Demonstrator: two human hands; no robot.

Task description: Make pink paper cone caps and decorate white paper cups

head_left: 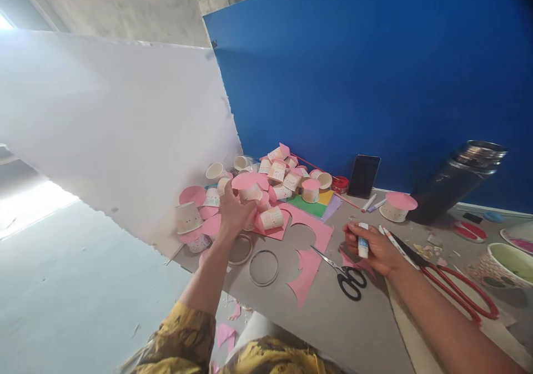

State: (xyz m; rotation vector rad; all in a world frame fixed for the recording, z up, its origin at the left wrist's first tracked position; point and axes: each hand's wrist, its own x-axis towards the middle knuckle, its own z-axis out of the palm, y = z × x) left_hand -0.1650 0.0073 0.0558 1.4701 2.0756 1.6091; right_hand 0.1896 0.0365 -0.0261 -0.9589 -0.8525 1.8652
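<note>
Right hand [377, 247] first: grip closed around a glue stick [363, 242], held over the counter [287, 302], end down. Left hand [236, 212] is in among the cups, fingers curled at a pink-topped cup [250, 182]; from here I can't tell if that grip is firm or just touching.

Containers: I see a big heap of paper cups [277, 170] against the boards, many with pink paper discs stuck on or lying by them. Some sit upside down, others on their sides. An open cup [215, 171] at the back left shows its pale inside. One disc-topped cup [393, 212] sits alone at right, beside a dark flask [439, 191] with a silver top. Patterned bowl [485, 271] at far right has a greenish inside; I can't tell if that's contents or lining.

Around: pink sheet [310, 268] with round cut-outs in front of the heap, black-handled scissors [342, 271] with their tip over its edge, two rings [250, 268] near the left forearm, which partly covers one. Green sheet [306, 205] under the heap's right side. Phone [363, 175] leans on the blue board [375, 69], pens [368, 203] below it. Red-handled scissors [431, 266] lie close along the right forearm, with scraps [422, 252] nearby. Crowding cups hem in the left hand; right forearm hides some counter.
</note>
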